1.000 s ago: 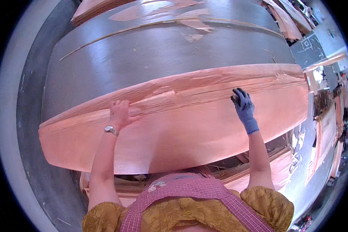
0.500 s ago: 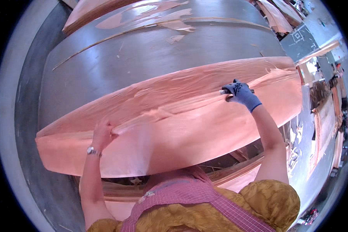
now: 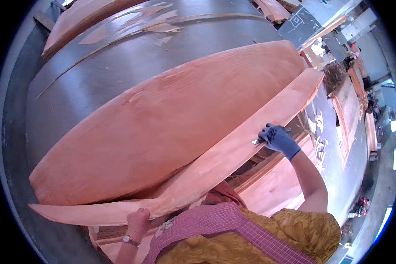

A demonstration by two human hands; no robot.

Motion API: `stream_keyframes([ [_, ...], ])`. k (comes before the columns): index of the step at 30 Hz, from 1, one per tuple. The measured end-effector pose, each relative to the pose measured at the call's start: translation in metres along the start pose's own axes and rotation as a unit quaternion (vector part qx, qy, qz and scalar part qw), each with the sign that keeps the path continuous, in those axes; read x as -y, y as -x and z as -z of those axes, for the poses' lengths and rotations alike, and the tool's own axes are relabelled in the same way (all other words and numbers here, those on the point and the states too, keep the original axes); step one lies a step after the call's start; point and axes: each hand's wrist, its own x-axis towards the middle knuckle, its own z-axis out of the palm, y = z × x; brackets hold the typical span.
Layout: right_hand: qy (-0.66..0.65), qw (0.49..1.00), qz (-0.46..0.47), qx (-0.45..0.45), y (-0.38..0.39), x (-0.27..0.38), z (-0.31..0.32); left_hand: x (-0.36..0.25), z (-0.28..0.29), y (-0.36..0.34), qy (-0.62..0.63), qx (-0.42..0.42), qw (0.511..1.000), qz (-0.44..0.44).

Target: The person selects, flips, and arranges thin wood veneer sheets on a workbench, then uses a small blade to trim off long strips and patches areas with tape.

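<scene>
A long narrow piece of pinkish wood veneer [image 3: 233, 154] slants along the near side of a wide veneer sheet [image 3: 163, 123] on the grey table. A dark gap shows between the two toward the left. My bare left hand [image 3: 138, 221], with a wristwatch, is closed on the near edge of the narrow piece. My right hand [image 3: 276, 138], in a blue-grey glove, is closed around a small cutter knife [image 3: 257, 142] at that piece's near edge. The knife's tip points left and its other end sticks out to the right; the fingers hide its middle.
Beyond the wide sheet, the grey table [image 3: 154, 61] bears a thin wooden strip [image 3: 97, 50] and torn veneer scraps [image 3: 163, 27]. A veneer stack [image 3: 75, 26] stands at the far left. More veneer [image 3: 279, 176] lies below the near edge. Shavings and sheets [image 3: 345, 114] lie at right.
The wrinkled, overlapping near part of the veneer has come toward me as a narrow piece, baring a smooth sheet. Both hands have moved nearer my body; the right still holds the knife.
</scene>
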Motion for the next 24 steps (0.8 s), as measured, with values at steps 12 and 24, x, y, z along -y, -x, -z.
stream_keyframes([
  [12, -0.066, 0.992, 0.004, 0.104, 0.015, 0.085, -0.221, 0.045, -0.296, -0.057, 0.142, 0.006, 0.99, 0.006],
  [24, -0.634, 0.591, -0.401, -0.296, -0.046, 0.014, -0.295, 0.044, -0.155, -0.125, 0.924, -0.308, 0.087, 0.207],
])
